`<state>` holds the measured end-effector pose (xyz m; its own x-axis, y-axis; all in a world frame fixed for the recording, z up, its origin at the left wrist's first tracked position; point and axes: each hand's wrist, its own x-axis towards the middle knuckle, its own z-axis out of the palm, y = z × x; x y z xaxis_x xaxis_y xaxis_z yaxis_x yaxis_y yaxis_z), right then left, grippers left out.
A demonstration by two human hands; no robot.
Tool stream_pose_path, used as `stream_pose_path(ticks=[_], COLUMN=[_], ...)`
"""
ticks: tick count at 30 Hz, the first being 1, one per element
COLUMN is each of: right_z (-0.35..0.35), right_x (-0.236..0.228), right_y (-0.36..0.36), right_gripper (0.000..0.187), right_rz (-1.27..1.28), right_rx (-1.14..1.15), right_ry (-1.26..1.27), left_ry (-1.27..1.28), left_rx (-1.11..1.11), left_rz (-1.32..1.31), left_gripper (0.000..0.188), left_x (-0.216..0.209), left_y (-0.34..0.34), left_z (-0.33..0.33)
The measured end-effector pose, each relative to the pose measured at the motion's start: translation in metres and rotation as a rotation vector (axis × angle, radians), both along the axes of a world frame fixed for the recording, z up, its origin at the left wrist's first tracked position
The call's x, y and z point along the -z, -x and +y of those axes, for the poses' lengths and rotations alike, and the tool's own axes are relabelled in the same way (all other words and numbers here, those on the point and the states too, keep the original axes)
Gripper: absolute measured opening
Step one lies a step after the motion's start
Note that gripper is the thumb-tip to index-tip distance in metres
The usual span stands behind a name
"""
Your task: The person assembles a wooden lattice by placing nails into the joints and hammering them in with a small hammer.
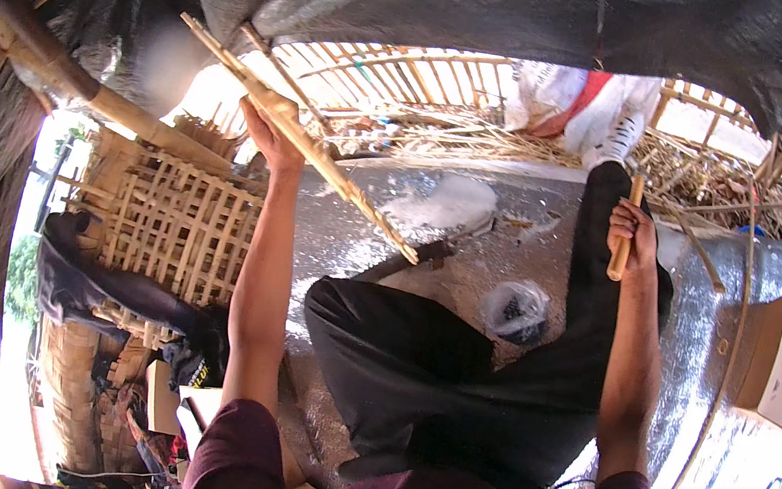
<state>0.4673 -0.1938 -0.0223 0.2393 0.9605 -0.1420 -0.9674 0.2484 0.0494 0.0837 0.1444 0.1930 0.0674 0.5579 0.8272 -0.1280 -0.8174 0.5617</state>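
Observation:
My left hand (277,141) is raised at the left, closed around a long split bamboo piece (317,161). The bamboo slants from the upper left down toward the middle, and its ends look ragged and splintered. Over my outstretched leg, my right hand (637,236) grips a short, round wooden handle (619,260), held nearly upright. Whether a blade is joined to the handle cannot be made out. Below the bamboo's lower end lies a dark, long, flat object (409,259), partly hidden by my bent knee.
A clear plastic bag (515,311) lies between my legs on the silvery ground sheet (547,212). Woven bamboo panels (177,223) stand at the left, a cardboard box (780,363) at the right. Bamboo scraps (438,130) and a white sack (555,97) line the slatted fence. Black sheeting (448,0) hangs overhead.

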Motion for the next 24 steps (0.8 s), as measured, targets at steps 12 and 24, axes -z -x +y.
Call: stream_pose_path(ticks=[12,24], right_z=[-0.009,-0.007], right_x=[-0.012,-0.015], right_y=[0.087,0.085], right_gripper=[0.016,0.014], right_rz=[-0.412,-0.427], right_rx=[-0.031,0.001], right_ry=[0.471,0.451], left_ry=[-0.236,0.145], left_rx=[0.307,0.697], left_rz=[-0.315,-0.452], left_gripper=[0.025,0.040], left_x=[-0.011,0.015], left_y=[-0.003,-0.044], left_z=[-0.026,-0.054])
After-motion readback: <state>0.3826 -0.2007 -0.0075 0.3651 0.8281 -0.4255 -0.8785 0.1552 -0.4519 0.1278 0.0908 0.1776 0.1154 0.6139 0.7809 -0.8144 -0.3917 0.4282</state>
